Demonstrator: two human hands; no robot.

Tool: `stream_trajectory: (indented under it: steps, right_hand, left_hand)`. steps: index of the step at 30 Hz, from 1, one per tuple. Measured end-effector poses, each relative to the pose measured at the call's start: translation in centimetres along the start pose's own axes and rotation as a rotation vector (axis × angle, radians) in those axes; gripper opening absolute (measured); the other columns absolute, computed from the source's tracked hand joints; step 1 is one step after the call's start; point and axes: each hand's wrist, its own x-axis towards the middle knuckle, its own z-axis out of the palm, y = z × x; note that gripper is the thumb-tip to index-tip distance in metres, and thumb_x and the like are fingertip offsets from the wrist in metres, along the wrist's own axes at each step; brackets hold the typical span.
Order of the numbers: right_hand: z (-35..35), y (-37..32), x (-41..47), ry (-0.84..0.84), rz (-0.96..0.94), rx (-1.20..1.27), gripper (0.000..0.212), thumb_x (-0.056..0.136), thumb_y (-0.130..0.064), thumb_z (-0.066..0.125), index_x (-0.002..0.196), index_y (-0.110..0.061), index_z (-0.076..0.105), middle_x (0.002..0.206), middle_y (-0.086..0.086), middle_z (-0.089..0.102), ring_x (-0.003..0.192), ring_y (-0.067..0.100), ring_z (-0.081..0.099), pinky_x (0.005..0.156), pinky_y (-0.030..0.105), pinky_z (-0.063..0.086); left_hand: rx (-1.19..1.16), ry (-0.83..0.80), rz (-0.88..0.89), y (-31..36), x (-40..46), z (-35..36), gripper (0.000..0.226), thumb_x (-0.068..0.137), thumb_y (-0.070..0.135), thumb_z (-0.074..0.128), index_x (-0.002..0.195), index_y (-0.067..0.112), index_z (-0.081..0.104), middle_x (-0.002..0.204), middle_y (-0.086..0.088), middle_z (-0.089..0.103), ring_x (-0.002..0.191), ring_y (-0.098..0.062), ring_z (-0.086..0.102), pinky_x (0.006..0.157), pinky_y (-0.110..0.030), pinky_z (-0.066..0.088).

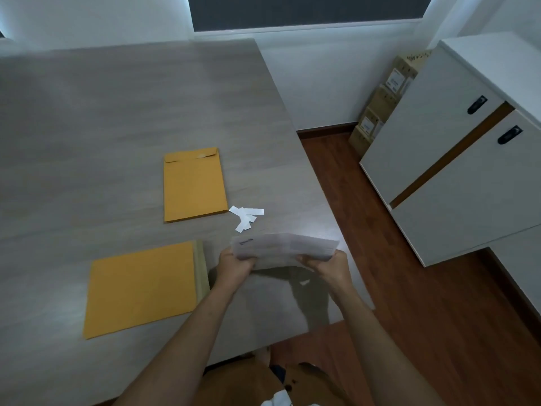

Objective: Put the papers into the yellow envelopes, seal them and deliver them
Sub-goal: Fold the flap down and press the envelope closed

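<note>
Both arms reach forward; left hand [234, 266] and right hand [328, 266] apparently grip, fingers curled.

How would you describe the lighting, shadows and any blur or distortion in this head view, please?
Head view: dim, cool light overall; the papers, held by the left hand and right hand, are motion-blurred and cast a dark shadow on the table; soft pale glare patches lie on the tabletop; wide-angle distortion bends the cabinet edges.
</note>
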Motion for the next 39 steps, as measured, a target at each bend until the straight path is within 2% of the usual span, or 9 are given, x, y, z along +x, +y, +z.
stream_trajectory:
  steps: [3,6,10,14,16,23,29,33,39]
  right_hand:
    - [0.4,-1.3,0.2,-0.069,-0.057,0.002,0.044,0.062,-0.019,0.091,0.101,-0.010,0.073,0.096,0.004,0.075,0.086,0.016,0.072,0.079,0.035,0.061]
    - [1.4,-2.9,0.2,-0.158,-0.087,-0.011,0.040,0.065,-0.015,0.089,0.102,-0.012,0.073,0.098,0.001,0.075,0.085,0.014,0.073,0.078,0.035,0.061]
    - [3.5,-4.6,-0.3,-0.227,-0.114,-0.055,0.035,0.069,-0.013,0.086,0.098,-0.017,0.068,0.098,-0.003,0.072,0.084,0.014,0.072,0.072,0.030,0.061]
    - [6.3,-5.2,-1.0,-0.231,-0.182,-0.170,0.030,0.069,-0.013,0.087,0.093,-0.019,0.069,0.094,-0.001,0.072,0.080,0.009,0.070,0.068,0.024,0.059]
    - [7.4,-5.1,-1.2,-0.214,-0.218,-0.267,0.028,0.069,-0.016,0.087,0.093,-0.016,0.072,0.096,0.002,0.074,0.078,0.011,0.070,0.070,0.026,0.059]
    - [8.8,-4.7,-1.8,-0.159,-0.277,-0.451,0.033,0.074,-0.019,0.083,0.104,-0.010,0.074,0.103,0.005,0.075,0.090,0.019,0.071,0.068,0.017,0.051]
    - [9.1,-4.4,-2.4,-0.249,-0.224,-0.488,0.026,0.074,-0.019,0.083,0.098,-0.017,0.072,0.091,-0.007,0.068,0.074,0.007,0.062,0.057,0.009,0.045]
    - [9.9,-4.1,-2.5,-0.346,-0.108,-0.401,0.027,0.068,-0.013,0.086,0.084,-0.026,0.068,0.089,-0.010,0.069,0.076,0.002,0.065,0.061,0.016,0.050]
    - [12.0,-4.7,-1.9,-0.459,0.050,-0.282,0.037,0.062,0.000,0.087,0.095,-0.011,0.073,0.098,0.001,0.075,0.086,0.017,0.072,0.074,0.030,0.059]
  left_hand:
    - [-0.022,0.055,0.038,1.5,-0.2,-1.0,0.020,0.076,0.010,0.068,0.088,0.026,0.069,0.091,0.000,0.073,0.085,-0.018,0.069,0.077,-0.032,0.057]
    - [0.067,0.158,0.135,2.1,-0.2,-3.9,0.027,0.085,0.003,0.061,0.106,0.019,0.065,0.103,0.003,0.066,0.086,-0.007,0.062,0.067,-0.016,0.051]
    - [0.390,0.514,0.187,-1.3,0.5,-9.1,0.040,0.088,0.017,0.064,0.127,0.011,0.062,0.126,-0.009,0.052,0.116,-0.027,0.052,0.094,-0.036,0.045]
    - [0.790,0.361,-0.180,-5.4,1.0,-11.6,0.086,0.073,0.069,0.064,0.144,0.027,0.041,0.155,-0.011,0.024,0.138,-0.036,0.023,0.110,-0.048,0.033]
    - [0.865,0.332,-0.208,-6.3,1.0,-11.6,0.097,0.061,0.078,0.061,0.142,0.031,0.038,0.154,-0.007,0.018,0.135,-0.036,0.021,0.106,-0.051,0.036]
    - [0.930,0.393,-0.139,-6.9,1.1,-11.8,0.096,0.063,0.084,0.054,0.141,0.029,0.042,0.148,-0.008,0.024,0.125,-0.033,0.028,0.097,-0.048,0.040]
    - [0.913,0.360,-0.090,-7.0,0.7,-12.6,0.084,0.072,0.075,0.051,0.142,0.028,0.044,0.150,-0.007,0.025,0.128,-0.030,0.027,0.099,-0.044,0.040]
    - [0.903,0.343,-0.078,-6.7,0.4,-13.0,0.084,0.071,0.074,0.048,0.141,0.029,0.044,0.147,-0.005,0.026,0.127,-0.029,0.028,0.098,-0.043,0.040]
    - [0.977,0.305,-0.059,-6.2,-0.3,-13.2,0.083,0.073,0.075,0.045,0.141,0.028,0.042,0.146,-0.006,0.028,0.125,-0.029,0.030,0.095,-0.040,0.039]
